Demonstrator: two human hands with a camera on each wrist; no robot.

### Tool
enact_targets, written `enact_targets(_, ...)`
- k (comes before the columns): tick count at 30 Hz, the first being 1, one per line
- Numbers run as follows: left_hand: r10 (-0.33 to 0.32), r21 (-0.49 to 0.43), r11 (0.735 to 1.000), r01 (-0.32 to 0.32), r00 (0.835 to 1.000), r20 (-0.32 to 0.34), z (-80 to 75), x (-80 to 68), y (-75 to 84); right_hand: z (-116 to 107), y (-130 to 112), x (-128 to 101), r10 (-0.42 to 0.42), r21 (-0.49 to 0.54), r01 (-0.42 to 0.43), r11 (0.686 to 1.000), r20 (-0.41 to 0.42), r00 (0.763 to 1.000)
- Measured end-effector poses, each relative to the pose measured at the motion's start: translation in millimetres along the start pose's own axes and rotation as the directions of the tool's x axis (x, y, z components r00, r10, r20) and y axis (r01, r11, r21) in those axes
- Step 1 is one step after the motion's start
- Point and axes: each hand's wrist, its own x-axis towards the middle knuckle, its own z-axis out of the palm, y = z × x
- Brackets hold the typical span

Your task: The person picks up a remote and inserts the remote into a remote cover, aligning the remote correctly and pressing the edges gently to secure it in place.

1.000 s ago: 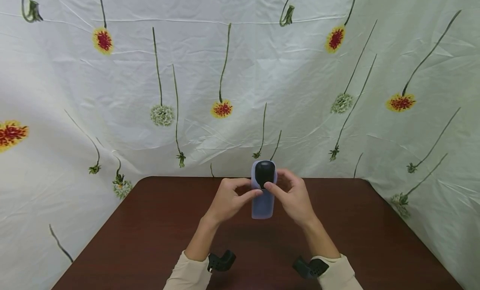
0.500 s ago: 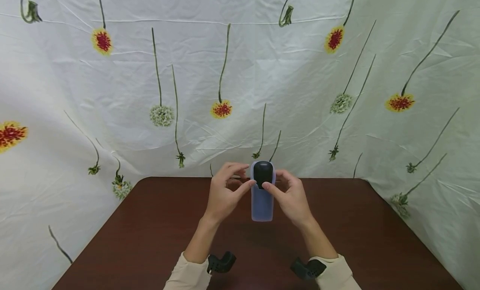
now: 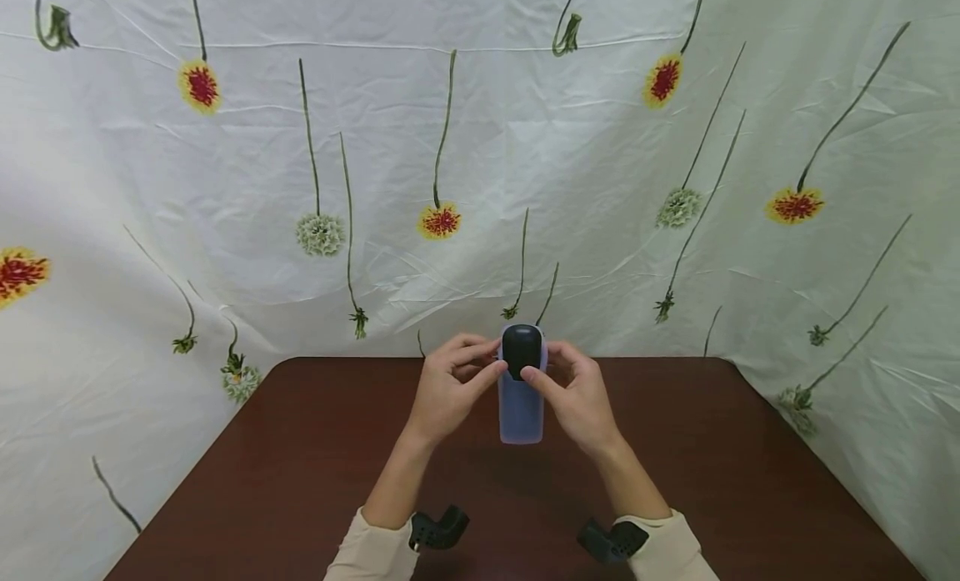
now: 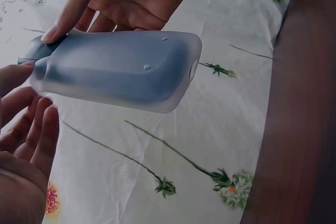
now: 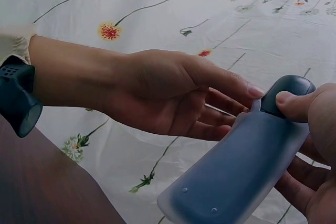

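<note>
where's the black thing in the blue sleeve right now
In the head view the black object pokes from the top of the translucent blue sleeve, held above the table's far edge.

Case: our hands hold a translucent blue silicone case (image 5: pixel 241 171) above the table, its closed end low and toward the camera.
Dark device: it (image 5: pixel 287 94) pokes from the case's upper end.
Right hand (image 5: pixel 310 150): our thumb presses the device, fingers under the case.
Left hand (image 5: pixel 173 95): our thumb tip meets the case's top edge, the other fingers loosely curled beneath.
Table (image 5: pixel 47 182): dark brown, lower left.
Backdrop: flowered cloth (image 5: pixel 173 3).
</note>
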Motion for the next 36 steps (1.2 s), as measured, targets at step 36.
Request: enact_targets(36, -0.055, -0.104, 0.994, 0.017, 0.925, -0.375, 26.4, 2.9, 1.4, 5, 2, 0, -0.055, -0.188, 0.062, 0.980, 0.040, 0.998)
